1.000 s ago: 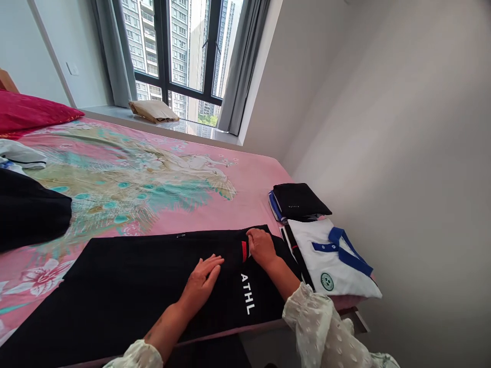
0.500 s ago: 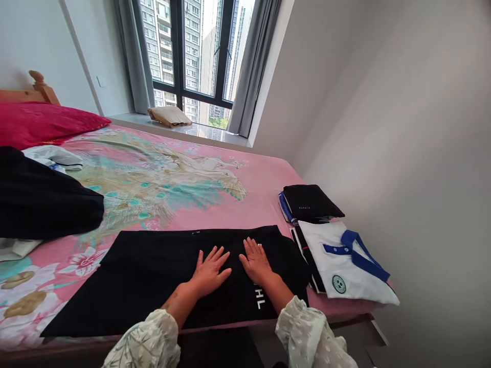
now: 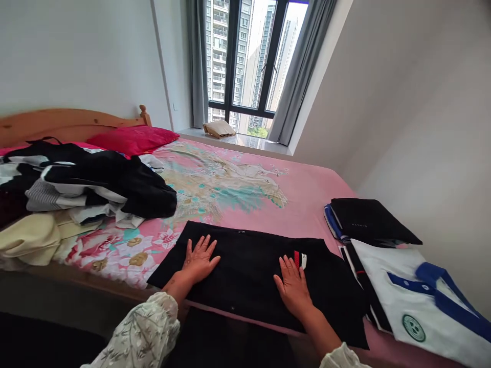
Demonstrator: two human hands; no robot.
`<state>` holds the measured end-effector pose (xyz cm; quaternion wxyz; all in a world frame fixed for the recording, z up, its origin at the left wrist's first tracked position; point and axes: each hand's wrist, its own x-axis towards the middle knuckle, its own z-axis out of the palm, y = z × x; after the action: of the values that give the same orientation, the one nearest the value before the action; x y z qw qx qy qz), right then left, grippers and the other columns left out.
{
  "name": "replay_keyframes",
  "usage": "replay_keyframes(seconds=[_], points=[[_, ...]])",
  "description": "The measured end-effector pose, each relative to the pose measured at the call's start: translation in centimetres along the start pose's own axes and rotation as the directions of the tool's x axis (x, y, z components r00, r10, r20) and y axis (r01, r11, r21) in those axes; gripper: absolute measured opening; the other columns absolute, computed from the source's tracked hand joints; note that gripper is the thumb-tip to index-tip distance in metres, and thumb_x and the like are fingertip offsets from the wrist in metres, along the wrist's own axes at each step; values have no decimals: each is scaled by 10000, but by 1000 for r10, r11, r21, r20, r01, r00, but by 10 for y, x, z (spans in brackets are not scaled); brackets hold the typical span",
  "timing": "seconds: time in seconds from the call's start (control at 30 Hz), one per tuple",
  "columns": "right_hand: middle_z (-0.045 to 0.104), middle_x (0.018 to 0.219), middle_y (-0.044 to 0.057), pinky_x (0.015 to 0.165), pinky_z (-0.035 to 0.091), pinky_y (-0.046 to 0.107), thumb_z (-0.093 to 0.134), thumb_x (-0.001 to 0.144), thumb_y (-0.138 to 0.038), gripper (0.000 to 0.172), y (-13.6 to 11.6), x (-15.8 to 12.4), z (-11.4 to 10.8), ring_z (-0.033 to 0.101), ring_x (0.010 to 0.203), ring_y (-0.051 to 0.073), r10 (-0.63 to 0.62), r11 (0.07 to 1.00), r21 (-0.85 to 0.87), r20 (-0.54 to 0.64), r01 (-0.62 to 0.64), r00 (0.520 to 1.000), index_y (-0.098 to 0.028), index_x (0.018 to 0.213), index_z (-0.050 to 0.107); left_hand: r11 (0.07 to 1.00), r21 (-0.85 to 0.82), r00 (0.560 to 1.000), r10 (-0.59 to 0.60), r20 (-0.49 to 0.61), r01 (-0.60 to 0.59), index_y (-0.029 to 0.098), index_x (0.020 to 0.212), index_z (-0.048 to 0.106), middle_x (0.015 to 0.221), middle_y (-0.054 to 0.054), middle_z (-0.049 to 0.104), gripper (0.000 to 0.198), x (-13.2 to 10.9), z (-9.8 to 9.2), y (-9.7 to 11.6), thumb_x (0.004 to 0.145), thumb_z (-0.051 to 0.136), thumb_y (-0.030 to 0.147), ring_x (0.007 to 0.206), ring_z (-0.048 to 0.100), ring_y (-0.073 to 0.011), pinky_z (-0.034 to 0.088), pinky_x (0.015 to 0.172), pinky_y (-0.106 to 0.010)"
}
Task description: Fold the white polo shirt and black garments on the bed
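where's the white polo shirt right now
In the head view, the white polo shirt lies folded at the lower right of the bed, beside the flat black garment under the right hand and below a folded black bundle.

The person's left sleeve [image 3: 141, 332] is puffed, sheer-looking cream fabric with a pale leaf print, the right sleeve [image 3: 342, 359] shows only as a cream edge, and the left hand [image 3: 200, 260] and right hand [image 3: 293, 289] are bare.

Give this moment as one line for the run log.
left hand: flat on black garment | right hand: flat on garment | nothing gripped

The pink bed [image 3: 307, 197] holds a black garment [image 3: 245, 276]; a polo shirt [image 3: 406, 301]; a clothes heap [image 3: 88, 191].
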<state>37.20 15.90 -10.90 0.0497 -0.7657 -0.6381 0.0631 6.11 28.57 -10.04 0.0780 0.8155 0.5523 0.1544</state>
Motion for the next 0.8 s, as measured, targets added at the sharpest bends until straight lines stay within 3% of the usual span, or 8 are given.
replay_keyframes(seconds=[0.1, 0.27, 0.37, 0.47, 0.53, 0.63, 0.7, 0.8], points=[[156, 1543, 15, 1156, 66, 449, 227, 928, -493, 623, 2, 1, 12, 86, 1427, 191, -2, 999, -54, -7, 2, 1000, -185, 1470, 234, 997, -39, 995, -75, -69, 72, 317, 1302, 508, 1431, -21, 457, 476, 6, -17, -23, 867, 416, 487, 1359, 341, -244, 191, 1115, -548], [155, 1543, 8, 1157, 73, 438, 217, 925, -487, 628, 6, 0, 15, 88, 1427, 183, 2, 992, -122, -13, -3, 1000, -177, 1471, 227, 959, -58, 936, -282, -208, 277, 119, 1275, 536, 1304, -111, 575, 518, -13, -52, -107, 913, 213, 300, 1238, 495, -210, 390, 1046, -374], [163, 1541, 12, 1155, 80, 454, 228, 918, -489, 631, 5, 0, 13, 106, 1425, 188, 18, 993, -115, -2, -18, 1000, -181, 1469, 238, 956, -26, 937, -292, -192, 293, 125, 1177, 619, 1273, -109, 601, 473, -38, -56, -146, 849, 294, 228, 1222, 511, -227, 384, 1053, -374], [217, 1528, 43, 1138, 91, 527, 260, 906, -486, 628, -9, -2, 6, 143, 1419, 229, 64, 996, -64, -37, -67, 997, -173, 1450, 290, 971, 12, 962, -234, -138, 238, 176, 1168, 638, 1361, -92, 532, 445, -53, -50, -164, 815, 377, 246, 1289, 440, -254, 342, 1077, -418], [299, 1498, 65, 1134, 103, 539, 279, 911, -455, 583, -33, -4, -4, 180, 1410, 245, 2, 1000, -7, -129, -3, 992, -167, 1409, 373, 980, 30, 976, -194, -102, 198, 208, 1183, 631, 1384, -81, 510, 438, -55, -46, -169, 815, 408, 285, 1303, 421, -250, 330, 1081, -413], [426, 1425, 64, 1140, 175, 485, 321, 916, -365, 468, -90, -8, -20, 249, 1388, 231, -255, 952, 104, -251, 288, 934, -191, 1318, 487, 983, 55, 982, -173, -79, 177, 253, 1208, 610, 1390, -56, 506, 432, -54, -43, -172, 832, 410, 321, 1311, 405, -229, 309, 1089, -398], [459, 1396, 63, 1130, 246, 439, 364, 886, -275, 437, -136, -6, -27, 285, 1373, 218, -386, 879, 180, -271, 441, 882, -189, 1288, 510, 979, 73, 979, -185, -82, 191, 273, 1238, 582, 1410, -47, 483, 437, -54, -41, -171, 845, 399, 330, 1325, 381, -228, 289, 1095, -418], [437, 1412, 71, 1132, 270, 382, 417, 789, -150, 527, -199, 8, -25, 293, 1367, 207, -477, 815, 238, -241, 528, 845, -140, 1312, 486, 971, 96, 972, -212, -98, 221, 286, 1280, 536, 1446, -40, 433, 449, -58, -37, -167, 859, 387, 328, 1349, 341, -227, 255, 1105, -445]])
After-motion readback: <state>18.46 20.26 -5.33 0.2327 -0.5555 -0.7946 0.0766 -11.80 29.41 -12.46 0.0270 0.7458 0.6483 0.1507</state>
